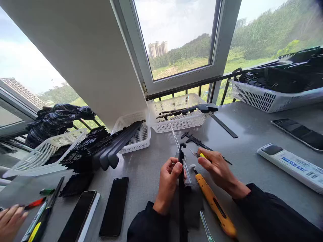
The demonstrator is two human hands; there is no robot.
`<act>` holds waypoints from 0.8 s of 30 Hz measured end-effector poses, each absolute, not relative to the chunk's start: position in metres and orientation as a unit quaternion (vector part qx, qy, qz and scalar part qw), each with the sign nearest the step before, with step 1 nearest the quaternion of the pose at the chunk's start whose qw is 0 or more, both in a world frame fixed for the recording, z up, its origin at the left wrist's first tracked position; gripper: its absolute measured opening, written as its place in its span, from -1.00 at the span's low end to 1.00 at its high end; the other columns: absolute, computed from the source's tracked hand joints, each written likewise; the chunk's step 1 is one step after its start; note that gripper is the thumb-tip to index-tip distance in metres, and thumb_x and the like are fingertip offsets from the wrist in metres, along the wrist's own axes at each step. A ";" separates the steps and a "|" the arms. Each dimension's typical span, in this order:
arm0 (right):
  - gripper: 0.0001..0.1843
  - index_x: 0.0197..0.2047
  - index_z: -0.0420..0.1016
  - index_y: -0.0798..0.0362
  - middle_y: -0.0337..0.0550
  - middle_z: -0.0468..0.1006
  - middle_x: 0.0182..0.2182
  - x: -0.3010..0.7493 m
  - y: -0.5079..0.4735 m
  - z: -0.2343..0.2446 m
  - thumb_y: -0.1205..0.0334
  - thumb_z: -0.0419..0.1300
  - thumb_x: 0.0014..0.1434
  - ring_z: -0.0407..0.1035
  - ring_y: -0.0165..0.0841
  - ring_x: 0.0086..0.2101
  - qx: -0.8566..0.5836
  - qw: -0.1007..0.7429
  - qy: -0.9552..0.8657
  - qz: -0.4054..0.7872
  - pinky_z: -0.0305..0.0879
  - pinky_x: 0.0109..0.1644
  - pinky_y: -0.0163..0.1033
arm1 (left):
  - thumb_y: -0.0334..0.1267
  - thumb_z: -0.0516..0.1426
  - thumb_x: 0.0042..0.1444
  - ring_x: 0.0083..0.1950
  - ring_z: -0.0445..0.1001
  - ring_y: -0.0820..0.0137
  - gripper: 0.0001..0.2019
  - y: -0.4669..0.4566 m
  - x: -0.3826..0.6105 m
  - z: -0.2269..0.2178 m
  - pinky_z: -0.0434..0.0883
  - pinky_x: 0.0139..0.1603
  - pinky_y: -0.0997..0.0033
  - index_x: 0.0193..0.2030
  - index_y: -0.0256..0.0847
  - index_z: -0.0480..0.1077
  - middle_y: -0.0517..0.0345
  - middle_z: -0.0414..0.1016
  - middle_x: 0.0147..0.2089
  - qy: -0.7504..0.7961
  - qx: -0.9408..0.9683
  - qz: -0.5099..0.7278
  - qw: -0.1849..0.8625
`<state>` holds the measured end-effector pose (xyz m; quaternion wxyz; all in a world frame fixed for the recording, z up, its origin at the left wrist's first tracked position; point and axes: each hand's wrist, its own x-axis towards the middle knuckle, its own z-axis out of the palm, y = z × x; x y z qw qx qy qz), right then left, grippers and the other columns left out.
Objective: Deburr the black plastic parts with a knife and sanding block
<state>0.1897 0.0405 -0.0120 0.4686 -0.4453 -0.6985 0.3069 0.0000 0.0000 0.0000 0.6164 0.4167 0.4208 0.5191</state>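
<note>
My left hand (pixel 168 181) is closed around a long, narrow black plastic strip (pixel 182 198). The strip stands on end with a hooked tip at the top, and its lower part runs out of the frame. Just to the right, my right hand (pixel 215 166) grips a small knife (pixel 202 155) with a yellow and black handle. Its thin blade points toward the strip but is apart from it. Below that hand lies an orange power tool (pixel 214 205) with a round whitish tip. A clear ruler-like piece (pixel 175 137) lies behind the strip, and a black caliper (pixel 194 139) rests beyond my right hand.
White baskets (pixel 176 127) with black parts line the window side; another basket (pixel 267 101) stands at right. Phones (pixel 114 206) lie on the grey table, with a white device (pixel 290 164) at right. Another person's hand (pixel 11 220) is at lower left, near a red-handled tool (pixel 35 203).
</note>
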 end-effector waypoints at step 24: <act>-0.32 -0.50 0.01 -0.08 -0.35 0.04 -0.56 0.193 0.038 -0.020 -0.44 -0.06 0.41 -0.07 -0.41 -0.53 -0.413 0.465 -0.679 0.391 -0.12 -0.47 -0.21 | 0.23 0.44 0.01 -0.51 0.34 0.51 -0.45 -0.002 0.007 0.013 0.33 -0.42 0.53 -0.32 -0.17 0.33 0.28 0.45 -0.51 0.412 0.441 0.521 0.603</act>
